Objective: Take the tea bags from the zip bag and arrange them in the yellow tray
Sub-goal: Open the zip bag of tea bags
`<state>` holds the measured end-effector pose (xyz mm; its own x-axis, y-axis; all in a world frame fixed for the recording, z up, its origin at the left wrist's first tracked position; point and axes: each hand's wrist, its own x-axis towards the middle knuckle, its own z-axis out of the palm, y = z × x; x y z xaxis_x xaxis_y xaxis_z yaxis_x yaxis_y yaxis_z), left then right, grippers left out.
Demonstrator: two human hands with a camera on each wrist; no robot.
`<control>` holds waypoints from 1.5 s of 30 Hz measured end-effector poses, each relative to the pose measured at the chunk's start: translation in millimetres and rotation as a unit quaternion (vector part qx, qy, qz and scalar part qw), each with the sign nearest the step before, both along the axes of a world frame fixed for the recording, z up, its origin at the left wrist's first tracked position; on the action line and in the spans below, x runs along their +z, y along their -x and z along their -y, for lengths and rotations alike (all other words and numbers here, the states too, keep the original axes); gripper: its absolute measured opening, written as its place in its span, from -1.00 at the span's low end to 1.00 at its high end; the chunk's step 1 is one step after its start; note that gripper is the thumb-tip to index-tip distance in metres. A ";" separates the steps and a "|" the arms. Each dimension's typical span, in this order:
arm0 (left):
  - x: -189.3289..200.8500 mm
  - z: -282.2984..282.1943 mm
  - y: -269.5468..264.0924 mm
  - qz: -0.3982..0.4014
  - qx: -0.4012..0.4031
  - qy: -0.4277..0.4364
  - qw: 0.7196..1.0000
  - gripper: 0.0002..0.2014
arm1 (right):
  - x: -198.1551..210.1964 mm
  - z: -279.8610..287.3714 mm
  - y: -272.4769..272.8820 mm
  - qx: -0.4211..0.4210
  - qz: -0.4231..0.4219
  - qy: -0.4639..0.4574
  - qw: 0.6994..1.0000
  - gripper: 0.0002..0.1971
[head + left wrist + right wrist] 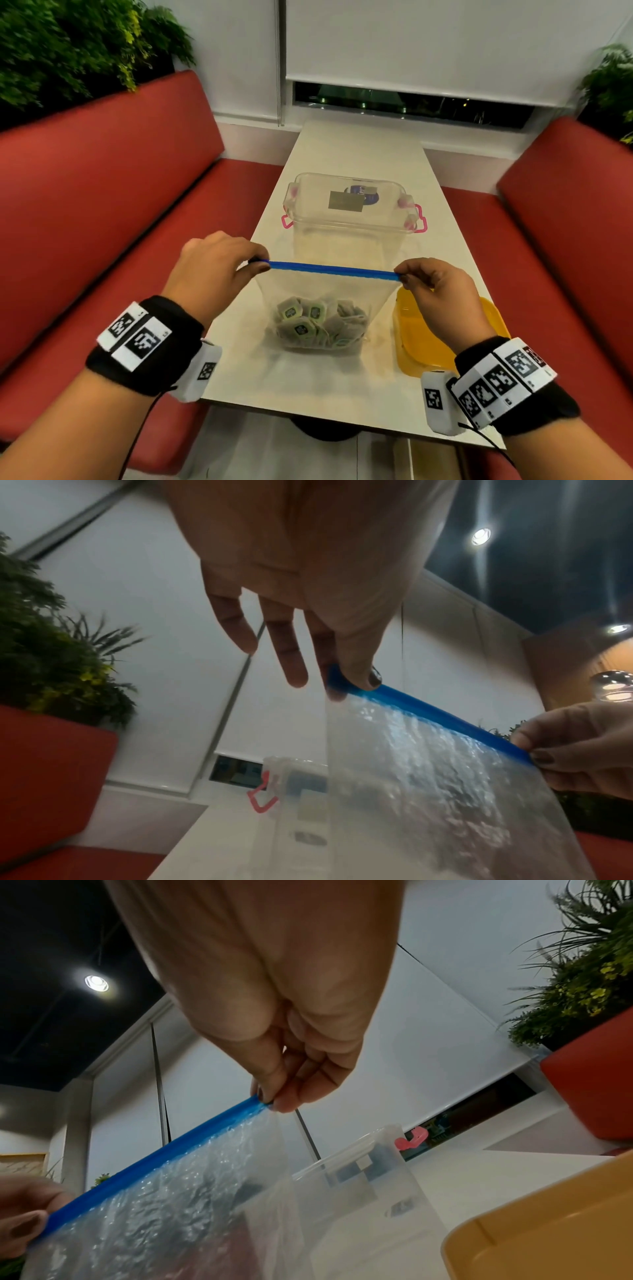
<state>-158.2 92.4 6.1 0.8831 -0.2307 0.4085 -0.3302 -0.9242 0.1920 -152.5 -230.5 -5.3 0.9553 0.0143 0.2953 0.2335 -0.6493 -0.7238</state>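
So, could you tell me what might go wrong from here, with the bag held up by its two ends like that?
1. The clear zip bag with the blue seal hangs from fingertip pinches only, left hand and right hand; either end could slip and drop it.
2. If the seal pops open suddenly, the heaped green-labelled tea bags could spill onto the white table.
3. The yellow plastic tray sits at the table's right edge, under the right wrist; a nudge may knock it off.

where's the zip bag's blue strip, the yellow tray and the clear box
blue strip (330, 269), head view, middle of the zip bag's seal
yellow tray (411, 337), head view, bare floor near its left rim
clear box (346, 186), head view, on its lid
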 end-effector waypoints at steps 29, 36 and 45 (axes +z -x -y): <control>-19.0 57.5 35.3 -0.322 -0.168 0.319 0.875 -0.68 | 14.9 -66.4 7.2 0.022 -0.212 -0.131 0.968 -0.81; -20.1 86.5 3.4 -0.348 -0.056 0.487 0.799 -0.62 | 9.2 -67.5 5.9 0.082 -0.214 -0.153 0.961 -0.87; -33.3 96.2 -17.2 -0.364 -0.050 0.536 0.760 -0.82 | -5.7 -62.4 -8.4 0.112 -0.243 -0.169 0.949 -0.91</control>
<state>-141.0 -3.7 -27.1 0.9652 -0.1905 -0.1794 0.1660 -0.0845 0.9825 -144.1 -168.1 -11.0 0.9640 0.2162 -0.1545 -0.0758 -0.3336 -0.9397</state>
